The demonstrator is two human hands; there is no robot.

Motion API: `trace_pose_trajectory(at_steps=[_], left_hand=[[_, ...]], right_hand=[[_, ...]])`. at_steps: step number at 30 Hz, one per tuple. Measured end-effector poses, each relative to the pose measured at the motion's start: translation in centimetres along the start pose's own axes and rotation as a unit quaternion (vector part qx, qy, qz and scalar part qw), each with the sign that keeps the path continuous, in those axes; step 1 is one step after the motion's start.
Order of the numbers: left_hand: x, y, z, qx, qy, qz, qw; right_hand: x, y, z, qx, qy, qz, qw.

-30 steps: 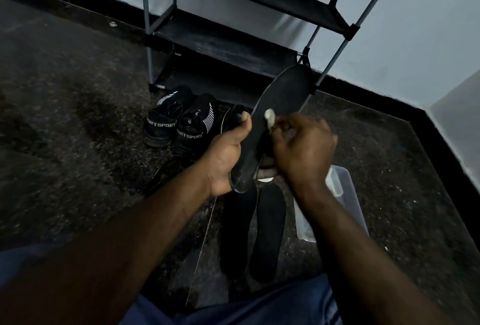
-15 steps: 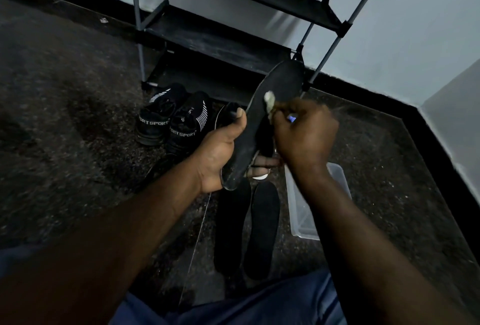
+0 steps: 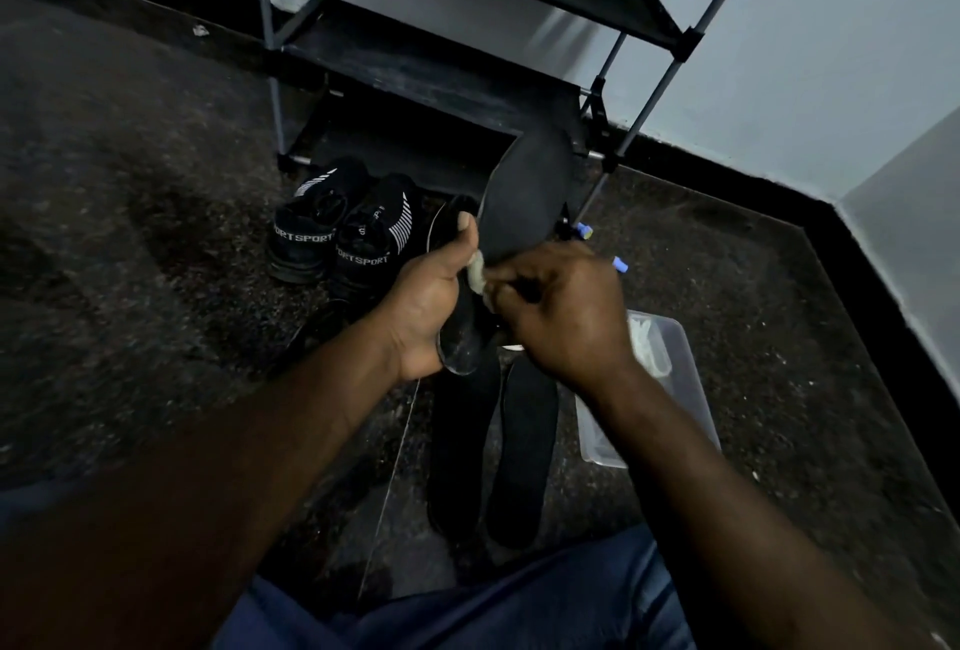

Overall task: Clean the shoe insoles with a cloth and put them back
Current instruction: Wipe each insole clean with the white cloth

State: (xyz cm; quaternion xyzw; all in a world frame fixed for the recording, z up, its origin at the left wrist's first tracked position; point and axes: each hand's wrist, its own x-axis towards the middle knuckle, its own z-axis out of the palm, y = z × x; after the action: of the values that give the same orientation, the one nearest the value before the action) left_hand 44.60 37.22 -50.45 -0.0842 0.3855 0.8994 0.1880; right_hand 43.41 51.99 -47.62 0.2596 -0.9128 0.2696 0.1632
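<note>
Fingers [image 3: 519, 285] of right hand [image 3: 566, 316] pinch cloth [image 3: 475, 274] on insole [image 3: 530, 192] mid-length; left hand [image 3: 431, 306] grips its heel. Long axis runs 7→1 o'clock; toe section lies 1 o'clock of cloth, right hand nearer, probably next stroke.

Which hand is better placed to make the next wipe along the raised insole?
Right. The right hand pinches the cloth against the insole, while the left hand grips its lower end and holds it up.
</note>
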Motion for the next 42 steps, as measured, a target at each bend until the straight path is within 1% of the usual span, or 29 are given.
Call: trace_pose_trajectory(at_steps=[2,4,6,9,11,13,15,18,21,23,26,29,35,39,42], left_hand=[[0.0,-0.1,0.4,-0.006,-0.018,0.013,1.000],[0.0,0.0,0.6,-0.014,-0.020,0.021,0.999],[-0.2,0.3,0.8,-0.021,-0.001,0.023,1.000],[-0.6,0.5,0.8,-0.031,-0.001,0.013,0.999],[-0.9,0.7,1.0,-0.031,0.000,0.017,0.999],[-0.9,0.8,0.7,-0.032,-0.003,0.022,0.999],[-1.0,1.0,0.7,-0.033,-0.012,0.025,0.999],[-0.6,0.9,0.6,-0.044,-0.013,0.033,0.998],[-0.3,1.0,0.4,-0.070,-0.008,0.048,0.996],[-0.3,1.0,0.4,-0.102,-0.010,0.054,0.993],[-0.3,1.0,0.2,-0.123,-0.014,0.078,0.989],[-0.3,1.2,0.1,-0.134,-0.010,0.082,0.988],[-0.7,1.2,0.6,-0.103,0.003,0.061,0.993],[-0.7,1.1,0.7,-0.129,-0.004,0.063,0.990],[-0.7,1.2,1.0,-0.125,0.002,0.065,0.990]], right_hand=[[0.5,0.8,-1.1,0.061,0.036,0.076,0.995],[0.7,1.0,-1.8,0.079,0.064,0.120,0.988],[0.5,0.9,-1.7,0.077,0.054,0.109,0.990],[0.1,0.3,-1.1,0.027,0.037,0.059,0.997],[-0.1,-0.2,-0.6,0.016,0.059,0.057,0.996],[-0.6,-0.6,0.0,0.028,0.081,0.063,0.994],[-1.3,-1.1,0.4,0.044,0.082,0.076,0.993],[-3.0,-2.0,0.8,0.088,0.063,0.113,0.988],[-4.8,-3.3,1.3,0.172,0.051,0.183,0.967],[-5.7,-4.1,1.8,0.220,0.058,0.215,0.950],[-6.6,-5.3,2.6,0.260,0.075,0.245,0.931],[-6.8,-6.4,2.9,0.281,0.082,0.249,0.923],[-6.9,-6.9,3.3,0.274,0.111,0.237,0.925],[-7.0,-5.8,3.4,0.173,0.128,0.200,0.956],[-5.6,-4.3,2.8,0.139,0.138,0.199,0.960]])
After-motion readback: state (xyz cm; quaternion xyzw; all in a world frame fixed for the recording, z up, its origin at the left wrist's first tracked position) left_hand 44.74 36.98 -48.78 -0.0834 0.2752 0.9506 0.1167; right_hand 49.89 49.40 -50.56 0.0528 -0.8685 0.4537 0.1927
